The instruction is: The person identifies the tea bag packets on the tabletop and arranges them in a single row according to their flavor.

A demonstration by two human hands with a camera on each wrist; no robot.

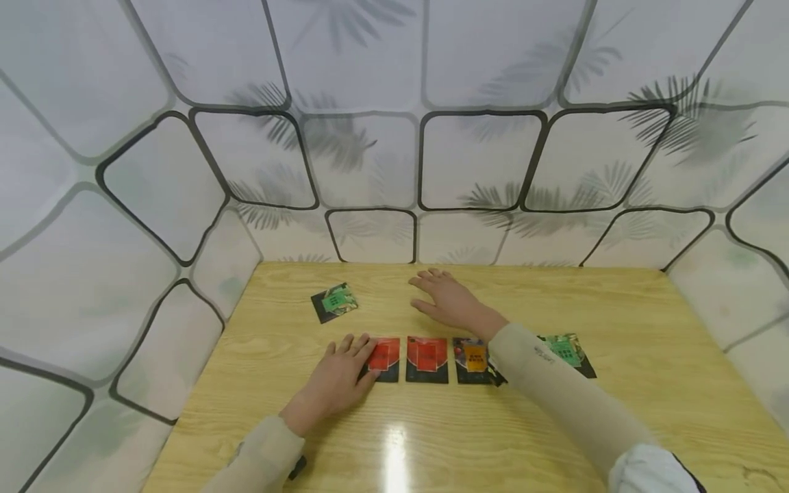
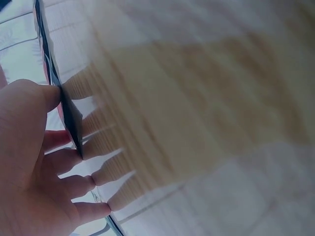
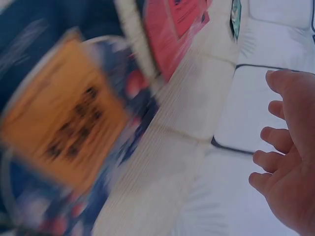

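Observation:
My left hand (image 1: 337,375) lies with fingers extended over the left part of a flat dark packet with a red label (image 1: 385,357). In the left wrist view the thumb (image 2: 53,97) touches the edge of that packet (image 2: 74,123), while other fingertips rest on the tabletop. A second red packet (image 1: 427,359) lies just right of it, then a dark packet with an orange label (image 1: 473,359), partly hidden by the right sleeve. Beyond this row my right hand (image 1: 453,300) hovers with fingers spread and loosely bent, holding nothing; the right wrist view shows its palm side (image 3: 290,142).
One green-labelled packet (image 1: 335,301) lies turned at the back left of the wooden table (image 1: 382,294). Another green packet (image 1: 567,350) sits right of the right forearm, partly covered by the sleeve. A patterned white wall (image 1: 370,164) rises behind the table.

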